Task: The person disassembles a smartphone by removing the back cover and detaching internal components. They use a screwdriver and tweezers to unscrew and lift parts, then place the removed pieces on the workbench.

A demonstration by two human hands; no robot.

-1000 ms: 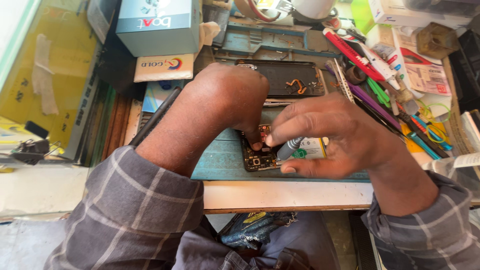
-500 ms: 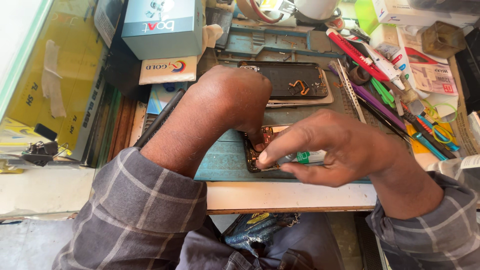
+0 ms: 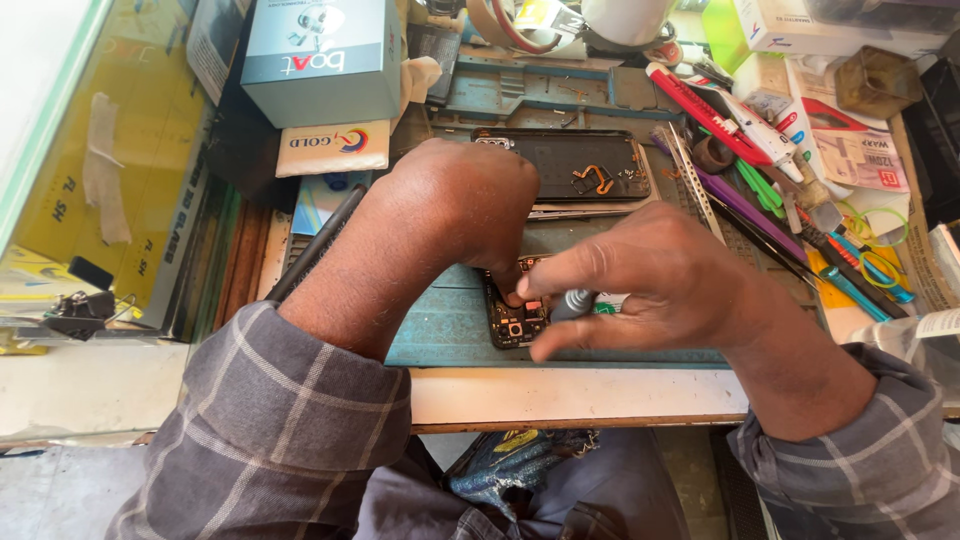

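Observation:
An opened phone (image 3: 515, 318) with bare circuitry lies on a teal work mat (image 3: 450, 325), mostly hidden under both hands. My left hand (image 3: 465, 205) is bent down over its top end, fingertips pressing on the board. My right hand (image 3: 640, 285) pinches a small grey-handled screwdriver (image 3: 572, 303) between thumb and fingers, tip down on the phone near the left fingertips. Behind the hands lies a dark phone back panel (image 3: 575, 165) with an orange flex cable on it.
Tweezers, cutters, a red-handled knife and several coloured tools (image 3: 760, 170) crowd the right side. A blue-grey box (image 3: 320, 60) and a white packet (image 3: 335, 148) sit at the back left. A yellow glass panel (image 3: 110, 180) stands left. The bench's pale front edge (image 3: 560, 395) runs below.
My right hand shifted slightly and turned, so the screwdriver's grey handle now shows between thumb and fingers. The left hand stays pressed on the phone.

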